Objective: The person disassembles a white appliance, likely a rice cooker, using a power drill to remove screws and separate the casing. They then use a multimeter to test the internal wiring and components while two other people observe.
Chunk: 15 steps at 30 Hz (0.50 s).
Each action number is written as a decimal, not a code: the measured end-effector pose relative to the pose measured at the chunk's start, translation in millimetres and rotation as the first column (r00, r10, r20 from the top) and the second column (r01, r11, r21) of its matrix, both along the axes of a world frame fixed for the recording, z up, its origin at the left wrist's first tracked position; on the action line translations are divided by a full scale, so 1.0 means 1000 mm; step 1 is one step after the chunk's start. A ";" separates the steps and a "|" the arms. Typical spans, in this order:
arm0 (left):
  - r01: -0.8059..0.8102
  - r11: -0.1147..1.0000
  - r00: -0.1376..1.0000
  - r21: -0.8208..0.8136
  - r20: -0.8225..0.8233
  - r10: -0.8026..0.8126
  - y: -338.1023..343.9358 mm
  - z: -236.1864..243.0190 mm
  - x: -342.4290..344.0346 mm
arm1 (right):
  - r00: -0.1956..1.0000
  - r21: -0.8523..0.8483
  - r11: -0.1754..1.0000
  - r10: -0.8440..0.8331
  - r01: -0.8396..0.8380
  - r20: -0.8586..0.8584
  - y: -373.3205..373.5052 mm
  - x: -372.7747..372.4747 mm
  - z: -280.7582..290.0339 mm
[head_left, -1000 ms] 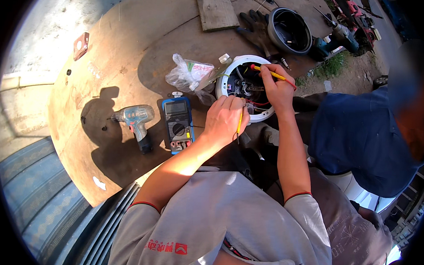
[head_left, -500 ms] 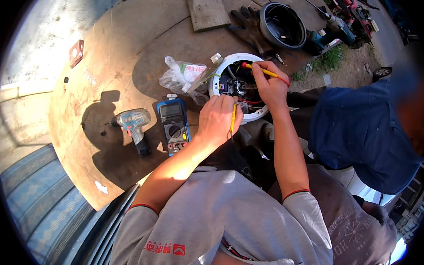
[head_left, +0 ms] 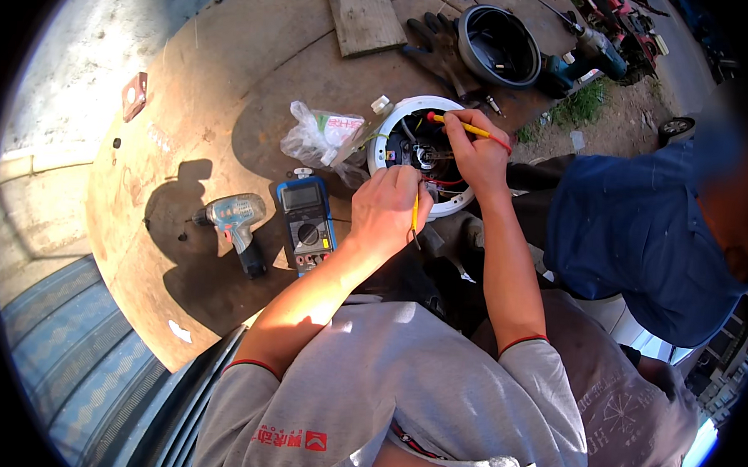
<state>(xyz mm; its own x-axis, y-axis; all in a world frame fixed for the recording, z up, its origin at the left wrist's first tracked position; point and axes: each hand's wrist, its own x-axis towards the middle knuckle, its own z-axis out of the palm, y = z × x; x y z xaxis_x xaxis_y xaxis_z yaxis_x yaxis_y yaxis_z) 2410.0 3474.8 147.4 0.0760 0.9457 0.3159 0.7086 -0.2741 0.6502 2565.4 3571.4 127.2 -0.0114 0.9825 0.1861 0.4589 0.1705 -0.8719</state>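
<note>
Meanwhile, left hand (head_left: pixel 389 207) curled tight round a yellow probe (head_left: pixel 415 214) pointing down, over the near rim of the round white housing (head_left: pixel 392 126); right hand (head_left: pixel 476 153) pinched on a second yellow probe (head_left: pixel 462 128), tip into the housing's dark wired middle; both forearms stretched forward from grey sleeves; blue multimeter (head_left: pixel 308 225) just left of the left wrist, cordless drill (head_left: pixel 235 222) farther left on the brown round tabletop (head_left: pixel 188 100); hands barely shifted since half a second before, grips unchanged.
</note>
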 end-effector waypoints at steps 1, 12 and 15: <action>0.000 1.000 1.000 0.000 -0.007 0.000 0.000 0.001 0.000 | 1.000 0.000 1.000 -0.002 0.002 0.011 0.000 0.000 0.000; 0.024 1.000 1.000 -0.020 -0.003 -0.024 0.003 0.000 -0.002 | 0.997 0.019 0.999 0.046 -0.047 0.055 0.001 0.003 -0.003; 0.018 1.000 1.000 -0.008 0.022 -0.017 0.003 -0.002 -0.002 | 0.999 0.045 0.999 0.029 -0.031 0.039 0.001 0.000 -0.003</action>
<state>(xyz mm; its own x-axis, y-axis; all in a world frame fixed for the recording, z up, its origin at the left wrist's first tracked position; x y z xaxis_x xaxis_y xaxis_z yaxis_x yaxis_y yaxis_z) 2408.3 3477.4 145.0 0.0857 0.9469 0.3100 0.6896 -0.2810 0.6675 2565.3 3572.7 124.1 -0.0489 0.9721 0.2293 0.4857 0.2237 -0.8450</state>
